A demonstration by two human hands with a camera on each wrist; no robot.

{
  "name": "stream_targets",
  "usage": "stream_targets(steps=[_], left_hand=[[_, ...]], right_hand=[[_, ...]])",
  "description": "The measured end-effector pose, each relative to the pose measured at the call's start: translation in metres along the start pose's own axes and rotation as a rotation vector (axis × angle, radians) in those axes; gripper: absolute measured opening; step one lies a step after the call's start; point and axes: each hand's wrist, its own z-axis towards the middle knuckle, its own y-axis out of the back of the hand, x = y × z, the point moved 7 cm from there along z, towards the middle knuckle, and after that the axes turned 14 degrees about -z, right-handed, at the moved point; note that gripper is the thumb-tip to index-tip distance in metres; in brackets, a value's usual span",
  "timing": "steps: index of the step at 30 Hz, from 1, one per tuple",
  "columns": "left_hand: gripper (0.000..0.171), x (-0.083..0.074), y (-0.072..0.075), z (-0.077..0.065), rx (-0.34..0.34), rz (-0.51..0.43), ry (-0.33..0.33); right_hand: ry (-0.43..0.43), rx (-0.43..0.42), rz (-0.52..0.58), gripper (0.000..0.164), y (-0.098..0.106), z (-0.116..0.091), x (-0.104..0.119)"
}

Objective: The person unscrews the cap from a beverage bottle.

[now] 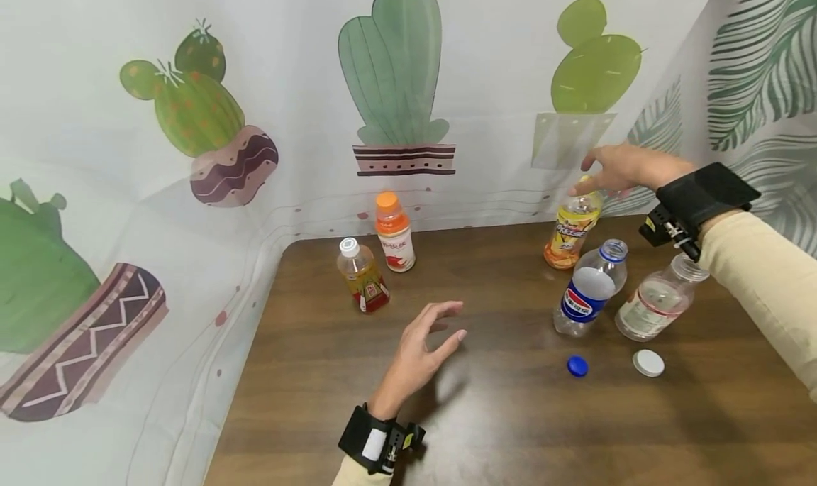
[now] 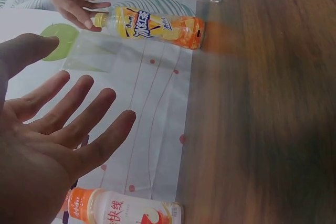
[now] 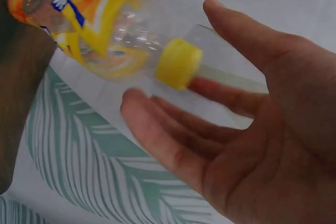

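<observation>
My right hand [image 1: 622,170] is at the top of a yellow-labelled iced tea bottle [image 1: 570,234], which stands upright at the back right. In the right wrist view its yellow cap [image 3: 179,64] sits between the spread thumb and fingers, and no grip on it shows. Over the middle of the table hovers my left hand [image 1: 416,351], fingers spread and holding nothing. Nearest to it is a bottle of amber drink with a white cap [image 1: 362,277]. Behind that stands an orange-capped drink bottle [image 1: 396,234].
An uncapped Pepsi bottle [image 1: 587,294] and an uncapped clear bottle [image 1: 657,303] stand on the right, under my right forearm's side. In front of them lie a blue cap [image 1: 577,366] and a white cap [image 1: 648,363]. A cactus-print cloth [image 1: 498,181] hangs along the table's back edge.
</observation>
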Motion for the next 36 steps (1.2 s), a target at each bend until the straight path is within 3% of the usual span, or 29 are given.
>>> stream_targets(steps=[7,14,20,24,28,32,36], left_hand=[[0.041,0.000,-0.001,0.000,0.018,0.006,0.015],[0.041,-0.001,-0.005,0.003,0.031,-0.016,-0.016],[0.042,-0.004,-0.002,0.007,0.024,-0.027,-0.018],[0.043,-0.003,0.001,0.009,0.004,-0.039,-0.025],[0.048,-0.003,0.007,0.010,-0.036,-0.020,-0.027],[0.058,-0.004,0.012,0.017,-0.073,-0.023,-0.026],[0.067,-0.010,0.010,0.026,-0.060,-0.066,-0.040]], right_hand=[[0.038,-0.027,0.085,0.041,-0.008,0.001,-0.007],[0.028,-0.080,0.049,0.041,-0.001,-0.010,-0.014],[0.027,-0.203,-0.035,0.047,0.034,-0.036,-0.010],[0.037,-0.353,-0.097,0.050,0.065,-0.065,0.010],[0.102,-0.523,-0.102,0.048,0.088,-0.093,0.045],[0.209,-0.625,-0.087,0.038,0.094,-0.118,0.086],[0.310,-0.636,-0.083,0.026,0.088,-0.135,0.121]])
